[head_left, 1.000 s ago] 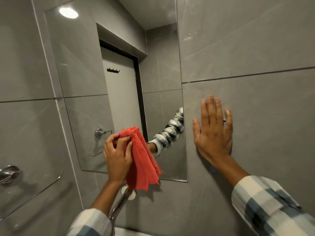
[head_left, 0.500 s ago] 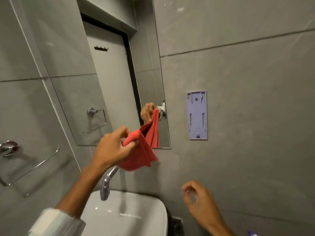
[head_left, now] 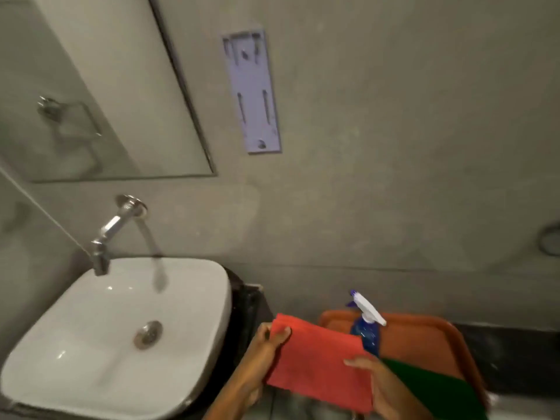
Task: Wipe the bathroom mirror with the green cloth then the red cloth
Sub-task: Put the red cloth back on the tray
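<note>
The red cloth (head_left: 318, 359) is folded flat and held low over the counter, just left of an orange tray (head_left: 424, 338). My left hand (head_left: 266, 347) pinches its upper left corner. My right hand (head_left: 385, 386) grips its right edge. The green cloth (head_left: 430, 386) lies in the tray, partly hidden by my right hand. The mirror (head_left: 100, 95) hangs on the wall at the upper left, well above both hands.
A blue spray bottle (head_left: 365, 325) with a white trigger stands in the tray behind the red cloth. A white basin (head_left: 91, 334) with a chrome tap (head_left: 112, 231) sits to the left. A pale mounting plate (head_left: 251, 92) is fixed to the grey wall.
The view has dropped from the mirror to the counter. My left hand brought the red cloth down and right, and my right hand left the wall and took hold of the cloth.
</note>
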